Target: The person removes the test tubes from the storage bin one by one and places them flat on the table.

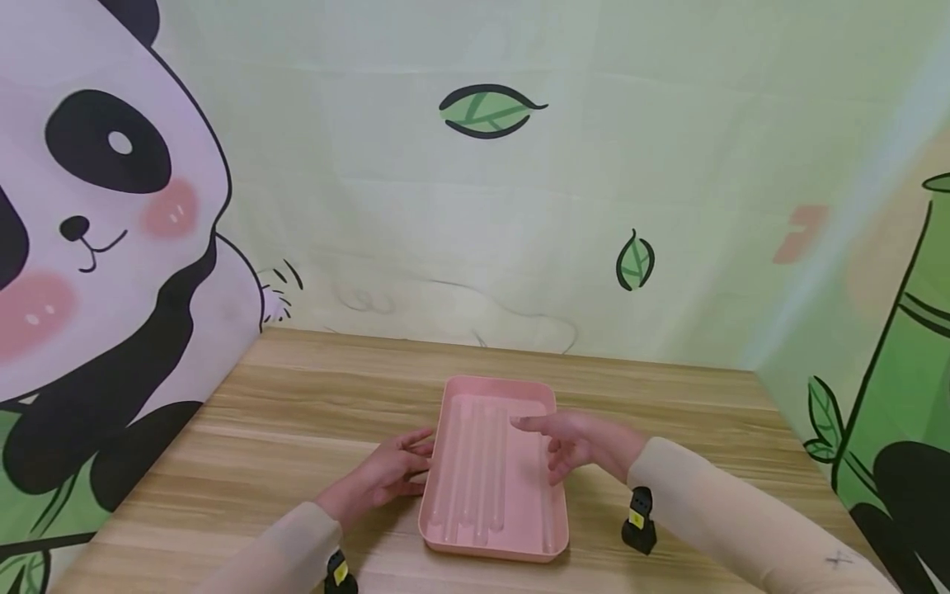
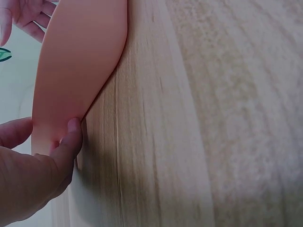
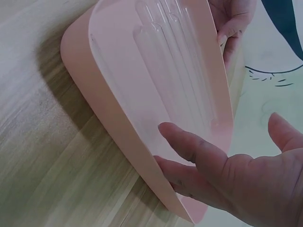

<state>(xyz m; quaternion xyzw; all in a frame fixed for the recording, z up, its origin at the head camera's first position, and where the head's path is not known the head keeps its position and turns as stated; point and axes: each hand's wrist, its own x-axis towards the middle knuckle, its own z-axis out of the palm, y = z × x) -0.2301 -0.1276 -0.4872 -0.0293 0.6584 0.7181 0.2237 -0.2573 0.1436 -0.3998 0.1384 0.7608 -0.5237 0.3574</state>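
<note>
Several clear tubes [image 1: 472, 464] lie in a pink tray [image 1: 493, 552] on the table [image 1: 660, 396], where the left hand [image 1: 389, 470] rests loosely against its outer wall and the right hand [image 1: 586, 444], digits apart, apparently reaches inside, likely needing a light pinch next.

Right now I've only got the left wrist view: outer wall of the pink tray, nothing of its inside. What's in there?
Observer: Several clear tubes, lying lengthwise in the pink tray.
Operator: All in one bunch?
Observer: No, a lone tube lies apart from the rest, along the tray's right side, the side nearest the right hand.
</note>
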